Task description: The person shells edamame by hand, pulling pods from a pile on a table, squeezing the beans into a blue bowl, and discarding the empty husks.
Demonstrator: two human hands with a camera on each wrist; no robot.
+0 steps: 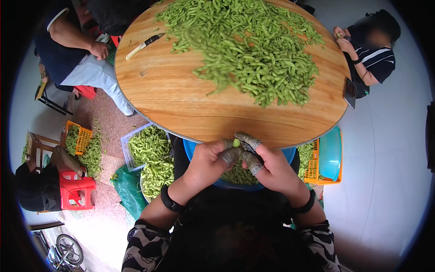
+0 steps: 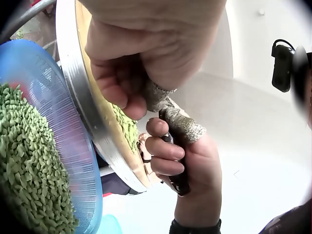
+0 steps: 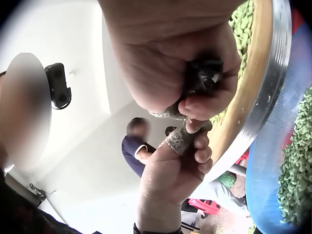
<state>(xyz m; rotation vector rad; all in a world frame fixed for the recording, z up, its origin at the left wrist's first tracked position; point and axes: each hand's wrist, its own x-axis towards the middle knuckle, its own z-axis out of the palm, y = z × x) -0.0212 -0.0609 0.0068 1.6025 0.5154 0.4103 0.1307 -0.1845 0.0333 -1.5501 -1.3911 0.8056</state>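
Above a blue basket (image 2: 83, 146) of shelled beans, both hands meet at the near edge of the wooden table (image 1: 181, 109). The left hand (image 1: 206, 162) pinches a green bean or pod (image 1: 236, 143) between its wrapped thumb and finger. Curled fingers of the right hand (image 1: 277, 168) hold a dark handled tool (image 2: 179, 183), seen in the left wrist view; its working end is hidden between the hands. Grey wraps cover the thumb and forefinger of each hand, and their tips touch or nearly touch.
Green pods (image 1: 258, 54) are heaped across the table, with a knife (image 1: 144, 46) at left and a phone (image 1: 350, 92) at the right edge. Crates of pods (image 1: 149, 145) flank the lap. People sit left and right; a red stool (image 1: 77, 190) stands lower left.
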